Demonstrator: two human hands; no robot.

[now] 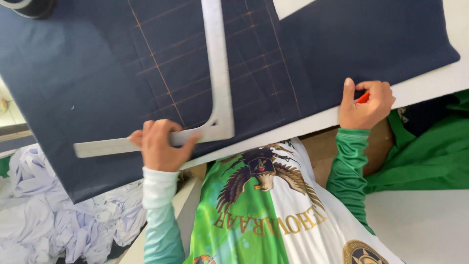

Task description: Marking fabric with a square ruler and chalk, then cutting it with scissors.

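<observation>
On the white worktop (pixel 430 83), the left hand (pixel 159 146) presses its curled fingers on the short arm of a grey L-square ruler (pixel 218 73) lying on chalk-lined navy fabric (pixel 88 88), while the right hand (pixel 365 105) pinches orange tailor's chalk (pixel 362 98) at the fabric's near edge.

A grey L-shaped ruler (pixel 217 78) lies flat on dark navy cloth (pixel 88 83), its long arm running to the top of the frame and its short arm toward the lower left. A small orange-red chalk piece (pixel 363 98) sits at center right, by the cloth's near edge.
</observation>
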